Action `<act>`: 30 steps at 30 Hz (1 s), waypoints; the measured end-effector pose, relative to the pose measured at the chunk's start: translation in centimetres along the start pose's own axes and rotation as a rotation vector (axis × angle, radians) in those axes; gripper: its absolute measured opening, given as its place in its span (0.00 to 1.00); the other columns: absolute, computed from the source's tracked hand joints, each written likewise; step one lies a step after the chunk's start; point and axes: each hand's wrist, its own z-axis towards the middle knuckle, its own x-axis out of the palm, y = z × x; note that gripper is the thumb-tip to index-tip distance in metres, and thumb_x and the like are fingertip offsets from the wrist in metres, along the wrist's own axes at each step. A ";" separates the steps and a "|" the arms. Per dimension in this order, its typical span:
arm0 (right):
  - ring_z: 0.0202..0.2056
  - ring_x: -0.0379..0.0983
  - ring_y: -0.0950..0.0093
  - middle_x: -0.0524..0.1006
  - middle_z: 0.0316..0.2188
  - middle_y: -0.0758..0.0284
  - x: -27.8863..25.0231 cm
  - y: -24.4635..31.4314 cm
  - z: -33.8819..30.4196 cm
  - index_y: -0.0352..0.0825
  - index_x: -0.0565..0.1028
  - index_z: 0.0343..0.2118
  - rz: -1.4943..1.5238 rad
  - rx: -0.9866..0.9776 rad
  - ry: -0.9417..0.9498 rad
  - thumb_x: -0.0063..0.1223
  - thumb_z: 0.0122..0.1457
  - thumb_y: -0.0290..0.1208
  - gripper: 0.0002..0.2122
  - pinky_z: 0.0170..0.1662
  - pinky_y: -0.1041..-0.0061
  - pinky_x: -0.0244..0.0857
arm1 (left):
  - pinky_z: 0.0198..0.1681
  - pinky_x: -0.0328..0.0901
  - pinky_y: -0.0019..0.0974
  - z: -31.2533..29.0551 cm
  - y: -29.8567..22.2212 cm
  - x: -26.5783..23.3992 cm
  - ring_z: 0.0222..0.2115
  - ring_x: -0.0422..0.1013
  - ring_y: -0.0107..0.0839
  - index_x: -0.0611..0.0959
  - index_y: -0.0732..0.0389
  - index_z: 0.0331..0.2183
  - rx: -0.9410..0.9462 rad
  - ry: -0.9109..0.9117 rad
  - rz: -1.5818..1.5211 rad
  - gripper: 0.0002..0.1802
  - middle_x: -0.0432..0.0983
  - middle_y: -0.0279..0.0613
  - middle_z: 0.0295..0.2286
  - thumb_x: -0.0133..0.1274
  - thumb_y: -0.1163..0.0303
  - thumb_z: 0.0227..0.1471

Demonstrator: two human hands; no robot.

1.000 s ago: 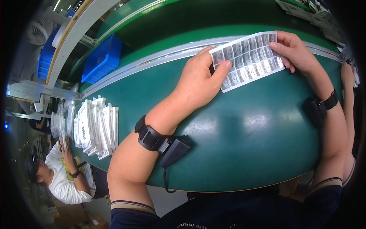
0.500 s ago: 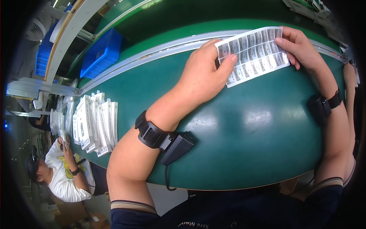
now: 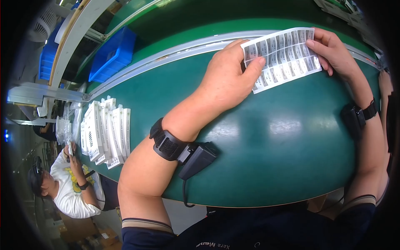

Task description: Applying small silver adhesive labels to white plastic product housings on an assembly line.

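A white sheet of small grey-and-white labels (image 3: 287, 56), set out in rows, is held up over the far side of the green table. My left hand (image 3: 231, 73) grips its left end, thumb on the front and fingers hidden behind. At the opposite end, my right hand (image 3: 331, 52) pinches the sheet's upper right edge between thumb and fingers. The sheet bows slightly and tilts up toward the right. On each wrist I wear a black strap with a small black box, the left one (image 3: 198, 160) trailing a cable.
Several slim white boxes (image 3: 110, 133) lie stacked on the table's left, beside clear plastic packages (image 3: 64, 127). A metal rail (image 3: 175, 54) borders the green table (image 3: 258, 166); a blue bin (image 3: 112, 54) stands beyond it. A person in a white shirt (image 3: 79, 189) works at left; another person's arm (image 3: 385, 87) shows at right.
The label sheet and both my hands sit slightly farther right in the picture. My grip on the sheet looks the same.
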 end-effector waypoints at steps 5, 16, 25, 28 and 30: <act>0.12 0.58 0.93 0.70 0.18 0.77 0.1 0.1 0.0 0.30 0.75 0.44 -0.006 0.007 -0.015 0.48 0.65 0.38 0.15 0.11 0.91 0.54 | 0.39 0.69 0.39 0.0 -0.2 -0.2 0.34 0.75 0.40 0.80 0.67 0.43 -0.028 0.013 0.018 0.15 0.76 0.50 0.38 0.52 0.69 0.56; 0.12 0.59 0.93 0.71 0.18 0.76 -0.1 -0.2 0.1 0.30 0.75 0.44 0.029 0.003 0.006 0.49 0.65 0.37 0.14 0.11 0.91 0.54 | 0.41 0.69 0.38 0.0 -0.2 -0.2 0.36 0.75 0.39 0.79 0.67 0.44 -0.022 0.027 0.010 0.15 0.77 0.49 0.39 0.51 0.70 0.56; 0.12 0.59 0.93 0.71 0.18 0.77 0.0 0.0 0.0 0.31 0.75 0.45 0.035 0.005 0.000 0.48 0.65 0.37 0.14 0.11 0.91 0.54 | 0.42 0.69 0.38 0.0 -0.1 -0.2 0.37 0.75 0.40 0.79 0.67 0.45 -0.024 0.027 0.006 0.15 0.76 0.50 0.39 0.52 0.70 0.56; 0.12 0.59 0.93 0.71 0.18 0.77 0.0 0.0 0.0 0.31 0.75 0.44 0.035 -0.002 -0.007 0.49 0.65 0.37 0.13 0.11 0.91 0.54 | 0.42 0.69 0.39 0.0 -0.2 -0.2 0.38 0.75 0.41 0.79 0.66 0.44 -0.028 0.030 0.011 0.15 0.76 0.51 0.39 0.52 0.70 0.56; 0.12 0.59 0.93 0.71 0.18 0.77 -0.1 -0.1 0.1 0.31 0.75 0.44 0.047 -0.003 0.008 0.49 0.65 0.36 0.13 0.11 0.91 0.54 | 0.42 0.69 0.39 0.0 -0.4 -0.2 0.38 0.75 0.42 0.80 0.67 0.44 -0.021 0.028 0.028 0.15 0.76 0.51 0.39 0.52 0.70 0.56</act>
